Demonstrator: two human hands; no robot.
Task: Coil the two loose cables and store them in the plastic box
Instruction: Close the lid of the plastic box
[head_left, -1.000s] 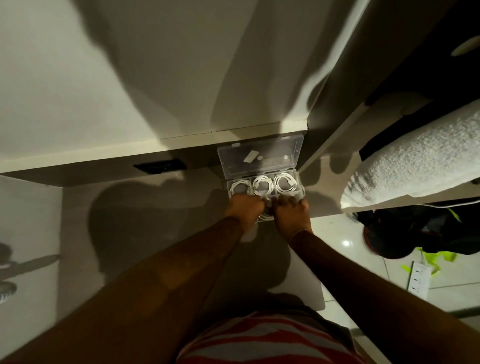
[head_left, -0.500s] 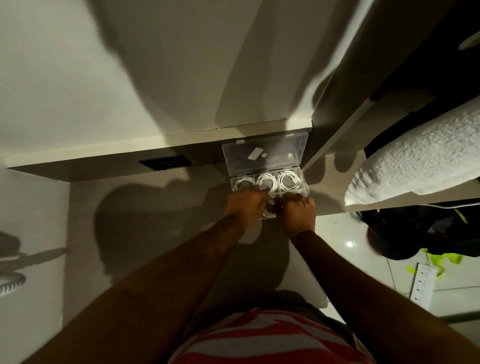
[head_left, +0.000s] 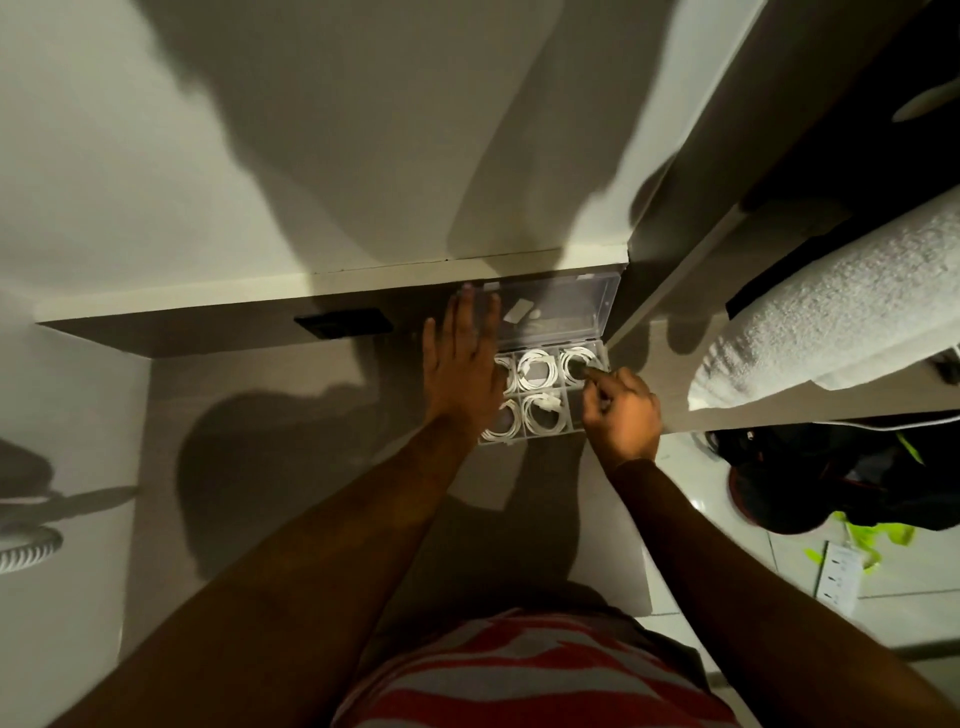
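Observation:
A clear plastic box (head_left: 575, 427) with several compartments sits on the grey desk, its lid (head_left: 571, 306) standing open against the wall. White coiled cables fill the compartments, among them one in the near middle (head_left: 543, 414) and one in the far middle (head_left: 537, 370). My left hand (head_left: 462, 366) is spread flat, fingers apart, over the box's left side, its fingertips reaching the lid's left end. My right hand (head_left: 621, 410) hovers curled at the box's right side, a finger touching the far right coil (head_left: 576, 361). The near right compartment is partly hidden by that hand.
A black wall socket (head_left: 343, 323) sits left of the box under a white ledge. A rolled white towel (head_left: 841, 296) lies on the right. A dark bag (head_left: 831, 478) and a white power strip (head_left: 841, 577) are on the tiled floor at the right.
Both hands were bunched at the box's near edge, covering the near row. Now the left hand has opened and reached up toward the lid, and the right hand shifted to the right side.

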